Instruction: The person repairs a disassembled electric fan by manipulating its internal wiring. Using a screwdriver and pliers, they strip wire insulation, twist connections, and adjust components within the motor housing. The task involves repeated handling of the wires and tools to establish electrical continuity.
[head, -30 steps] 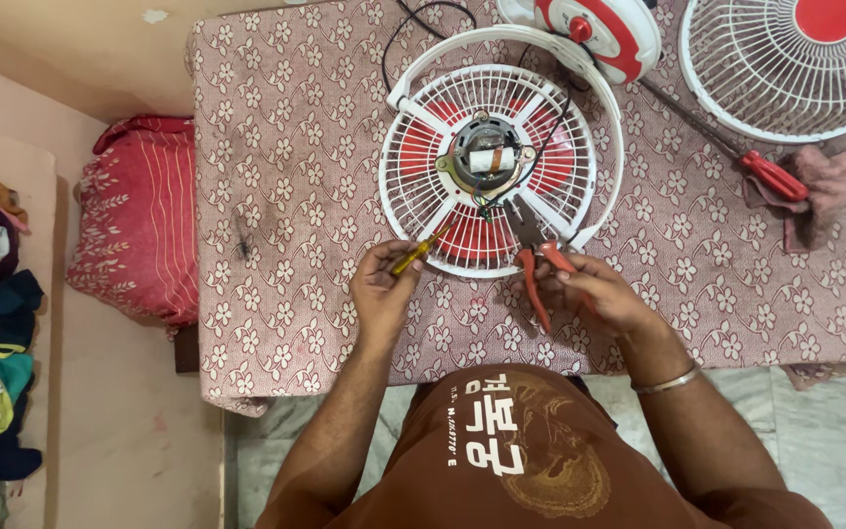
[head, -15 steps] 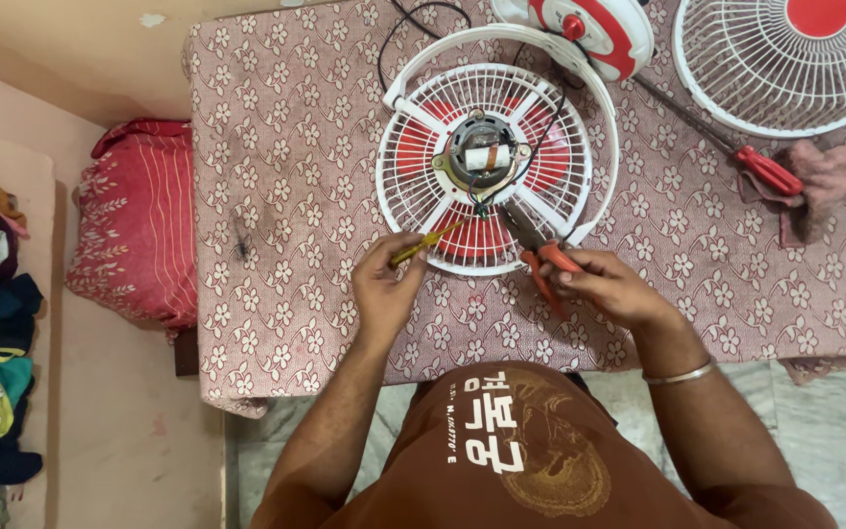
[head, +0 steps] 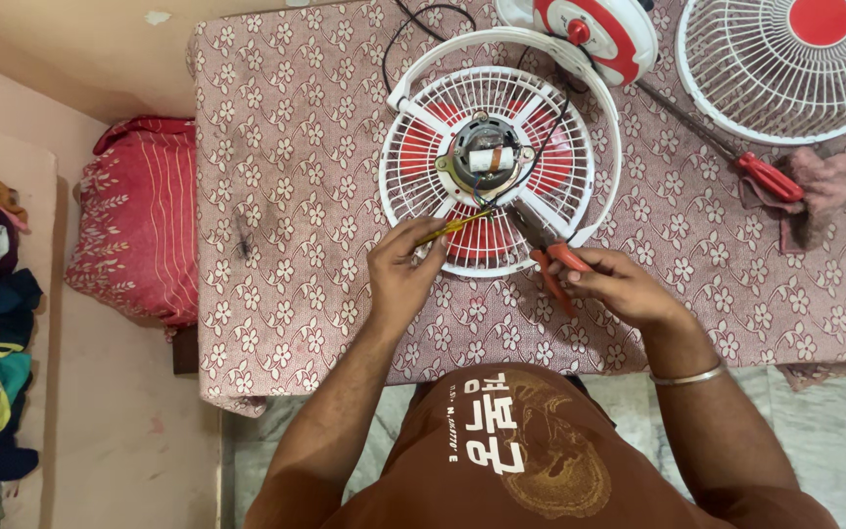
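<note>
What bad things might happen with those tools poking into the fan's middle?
The pliers in the right hand sit close to the thin wires at the motor, so they might nick one. The yellow tool in the left hand could slip off the white grille and poke fingers.

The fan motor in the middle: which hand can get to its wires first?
Probably the right hand: its red-handled pliers already point at the fan motor. The left hand holds a thin yellow tool lower on the grille.
</note>
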